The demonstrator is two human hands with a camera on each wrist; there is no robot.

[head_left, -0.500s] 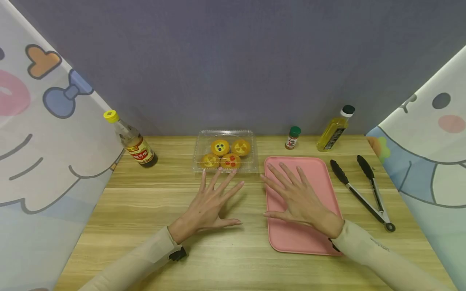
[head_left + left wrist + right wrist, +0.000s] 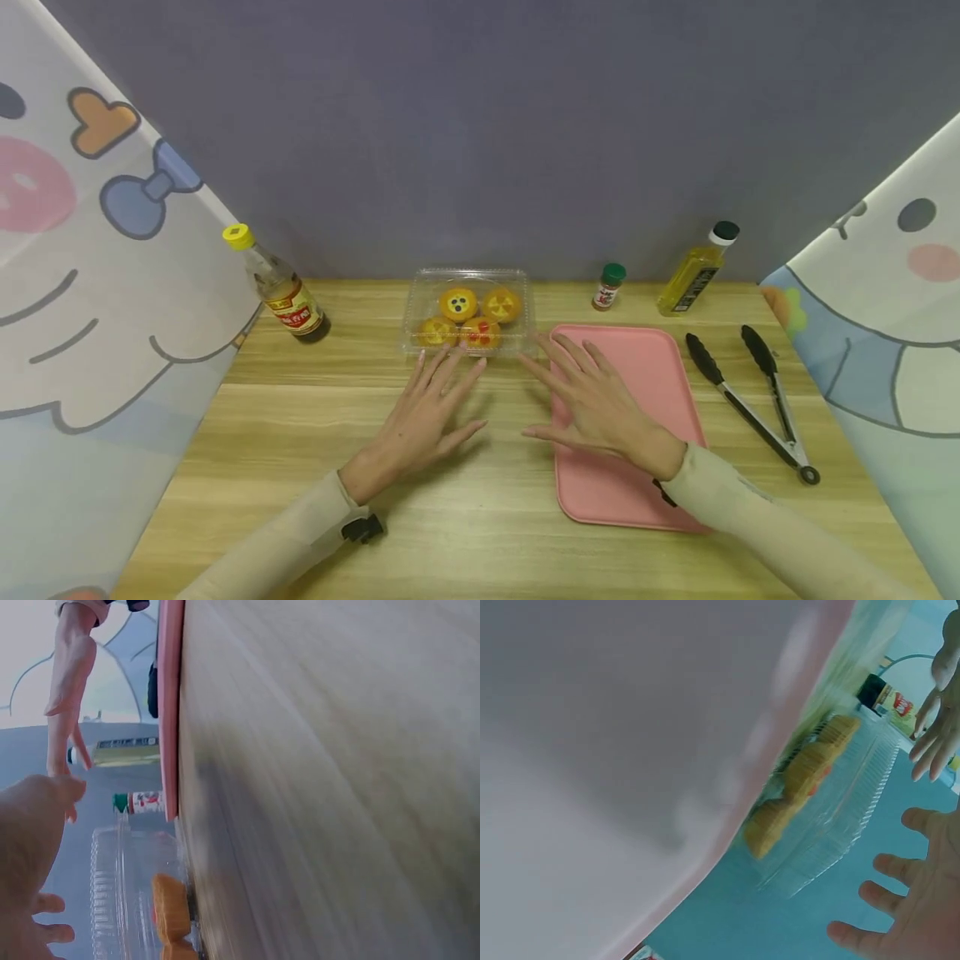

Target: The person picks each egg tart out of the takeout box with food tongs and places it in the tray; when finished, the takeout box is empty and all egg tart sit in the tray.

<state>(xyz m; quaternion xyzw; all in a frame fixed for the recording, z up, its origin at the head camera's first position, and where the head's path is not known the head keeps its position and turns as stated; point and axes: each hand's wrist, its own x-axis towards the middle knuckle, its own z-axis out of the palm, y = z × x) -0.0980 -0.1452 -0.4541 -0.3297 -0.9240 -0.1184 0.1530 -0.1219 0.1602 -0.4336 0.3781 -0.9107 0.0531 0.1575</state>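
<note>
Left hand (image 2: 417, 419): hovering nearer, before clear box (image 2: 420, 293), fingers splayed, empty
Right hand (image 2: 602, 410): hovering off box's near-right corner, splayed, empty
Box's long axis: running crosswise beyond both

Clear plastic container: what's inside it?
Four round, pastry-like pieces with patterned tops show through the clear plastic container; from the head view, whatever lies directly beneath them is covered.

Grey back wall (image 2: 480, 133); cartoon-printed side panels (image 2: 75, 283); pale wood-grain tabletop (image 2: 480, 550).
</note>
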